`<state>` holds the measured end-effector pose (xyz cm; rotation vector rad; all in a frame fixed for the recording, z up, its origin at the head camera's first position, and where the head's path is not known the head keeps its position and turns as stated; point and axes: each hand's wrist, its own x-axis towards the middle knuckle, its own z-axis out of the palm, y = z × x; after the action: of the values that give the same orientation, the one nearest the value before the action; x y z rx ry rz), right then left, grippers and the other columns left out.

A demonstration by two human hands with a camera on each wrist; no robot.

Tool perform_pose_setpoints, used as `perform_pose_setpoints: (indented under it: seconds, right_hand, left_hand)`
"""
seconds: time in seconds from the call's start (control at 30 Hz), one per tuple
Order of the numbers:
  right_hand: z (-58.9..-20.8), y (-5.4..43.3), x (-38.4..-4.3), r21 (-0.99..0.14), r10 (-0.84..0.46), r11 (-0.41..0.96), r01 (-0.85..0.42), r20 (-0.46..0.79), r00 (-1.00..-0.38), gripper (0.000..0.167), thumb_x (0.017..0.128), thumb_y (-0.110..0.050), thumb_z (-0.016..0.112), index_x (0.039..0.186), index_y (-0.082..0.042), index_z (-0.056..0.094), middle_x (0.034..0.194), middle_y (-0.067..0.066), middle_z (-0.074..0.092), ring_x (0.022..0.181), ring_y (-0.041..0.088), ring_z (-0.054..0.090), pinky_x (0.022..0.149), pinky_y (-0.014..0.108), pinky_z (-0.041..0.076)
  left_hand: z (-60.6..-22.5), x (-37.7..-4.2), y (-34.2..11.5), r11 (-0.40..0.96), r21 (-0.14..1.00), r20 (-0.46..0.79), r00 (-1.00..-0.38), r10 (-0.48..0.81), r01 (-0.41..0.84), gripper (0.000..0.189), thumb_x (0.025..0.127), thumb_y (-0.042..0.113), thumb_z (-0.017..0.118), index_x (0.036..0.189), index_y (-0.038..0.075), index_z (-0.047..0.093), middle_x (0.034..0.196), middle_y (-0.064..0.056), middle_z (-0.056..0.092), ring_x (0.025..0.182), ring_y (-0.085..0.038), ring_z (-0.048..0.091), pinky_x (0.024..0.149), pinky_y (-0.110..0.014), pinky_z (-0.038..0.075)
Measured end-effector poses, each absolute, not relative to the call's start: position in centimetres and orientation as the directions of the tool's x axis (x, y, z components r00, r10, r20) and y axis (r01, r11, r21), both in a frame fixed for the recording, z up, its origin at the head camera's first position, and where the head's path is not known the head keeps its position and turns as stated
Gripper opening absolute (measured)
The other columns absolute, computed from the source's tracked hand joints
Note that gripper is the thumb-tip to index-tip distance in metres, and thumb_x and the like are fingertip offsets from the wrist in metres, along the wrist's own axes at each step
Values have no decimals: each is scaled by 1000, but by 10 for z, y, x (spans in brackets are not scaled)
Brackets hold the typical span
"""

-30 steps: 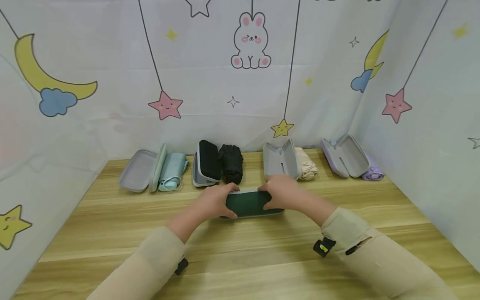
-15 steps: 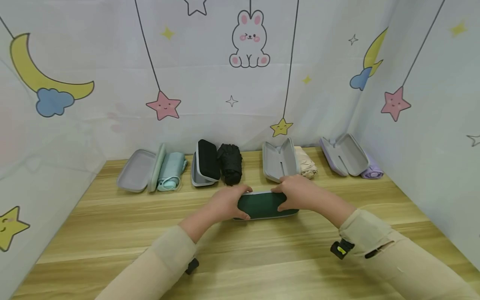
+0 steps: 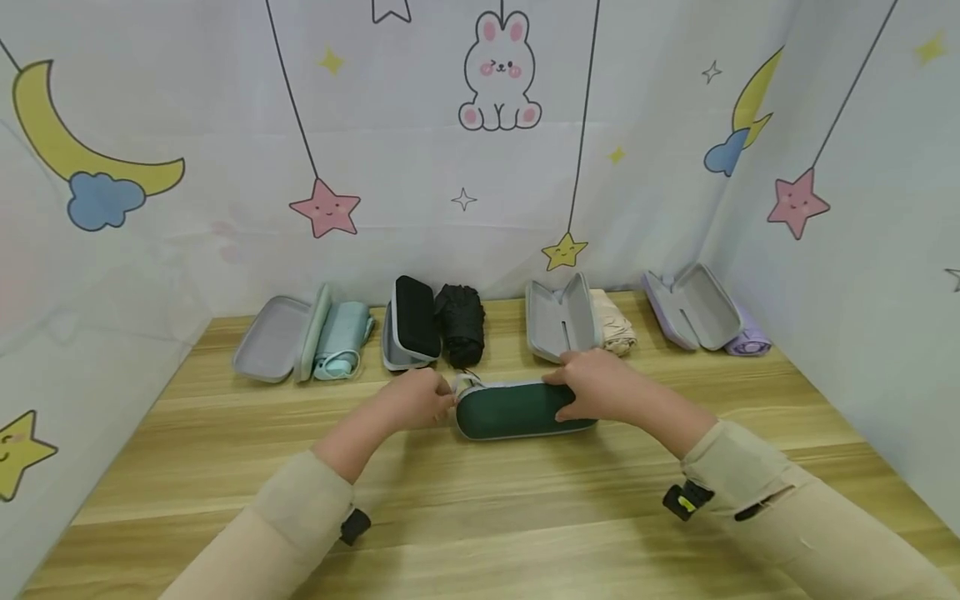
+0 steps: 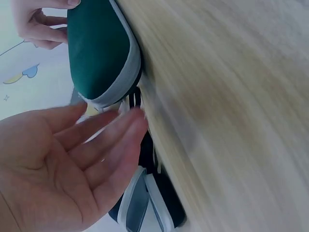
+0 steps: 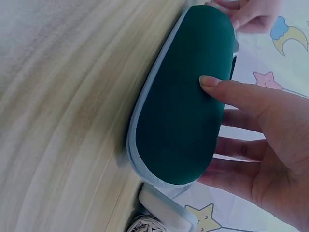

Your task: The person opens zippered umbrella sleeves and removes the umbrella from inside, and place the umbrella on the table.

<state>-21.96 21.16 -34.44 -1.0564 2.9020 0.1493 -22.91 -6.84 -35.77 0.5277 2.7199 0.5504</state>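
A long dark-green zip case point(image 3: 517, 411) with a pale grey edge lies on its side near the middle of the wooden table. My right hand point(image 3: 611, 387) holds its right part; in the right wrist view the thumb point(image 5: 211, 83) presses the green face and the other fingers are behind it. My left hand point(image 3: 412, 400) is at the case's left end, its fingers loosely bent in the left wrist view. The fingertips are close to a small pale loop point(image 3: 467, 380) at that end; whether they touch it is unclear.
Along the back stand several open cases: mint point(image 3: 311, 333), black point(image 3: 416, 317), grey-lined point(image 3: 562, 317) and lilac point(image 3: 693, 308). Beside them lie folded umbrellas: light blue point(image 3: 342, 337), black point(image 3: 461, 325), beige point(image 3: 613, 323) and lilac point(image 3: 747, 335). A printed cloth point(image 3: 420, 108) hangs behind.
Both hands shifted the green case to the right. Then my left hand let go of it and moved left to its end, while my right hand kept its hold.
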Motion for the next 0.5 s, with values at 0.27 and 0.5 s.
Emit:
perform_pose_setpoints:
  seconds: [0.27,0.5]
  right_hand:
    - [-344,210,-215,88,-652,749,-657,-76,-754,55,81,-39,79,126,-10,66,106,10,61,86,28,64,75,43,53]
    - [-344,211,-216,96,-657,744,-662,-80,-750,55,81,-39,79,125,-10,66,106,10,61,87,28,64,76,43,53]
  left_hand:
    - [-369,-241,-62,767,552,-146,-867,476,328,28,102,16,53,127,9,63,119,-9,65,98,-20,59,82,-36,46]
    - [-369,-243,-56,755,489,-76,-841,536,437,18,99,14,58,110,7,71,102,-2,68,83,-15,57,76,-32,46]
